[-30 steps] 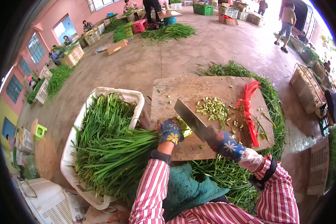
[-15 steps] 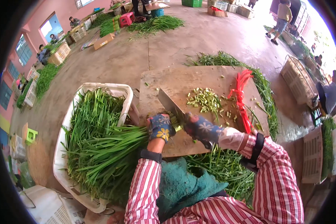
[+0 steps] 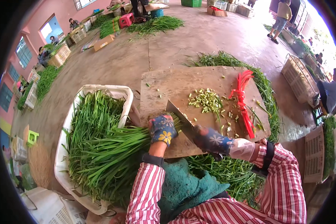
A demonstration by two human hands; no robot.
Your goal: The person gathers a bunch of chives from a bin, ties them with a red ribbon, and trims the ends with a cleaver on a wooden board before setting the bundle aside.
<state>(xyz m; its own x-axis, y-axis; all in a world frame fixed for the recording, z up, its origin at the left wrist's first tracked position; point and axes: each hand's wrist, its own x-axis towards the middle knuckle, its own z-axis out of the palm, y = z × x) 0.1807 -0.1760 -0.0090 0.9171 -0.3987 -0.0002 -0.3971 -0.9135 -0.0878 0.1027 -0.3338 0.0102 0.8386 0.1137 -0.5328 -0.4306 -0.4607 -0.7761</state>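
Observation:
My left hand (image 3: 163,129), in a blue flowered glove, is closed round a bundle of green chives (image 3: 119,143). Their leaves trail left over a white plastic crate (image 3: 61,158) filled with more chives, and their stem ends lie on a wooden board (image 3: 164,82). In my right hand (image 3: 212,141), gloved alike, is a cleaver (image 3: 182,117). Its blade slants across the board just right of the stem ends; whether it touches them I cannot tell. Short cut stem pieces (image 3: 206,100) lie heaped mid-board. A bunch of red ties (image 3: 241,97), knotted at its middle, rests on the right side.
Loose chives (image 3: 227,171) lie below the board, and more greens (image 3: 270,99) curve round its far right side. Crates (image 3: 298,80) and seated people line the right. A straw broom (image 3: 40,164) and green stool (image 3: 32,137) stand at left. A person (image 3: 281,20) stands far right.
The cleaver and my right hand have shifted right and toward me, the blade moving away from my left hand. My left hand keeps its hold on the chives, nearly in place.

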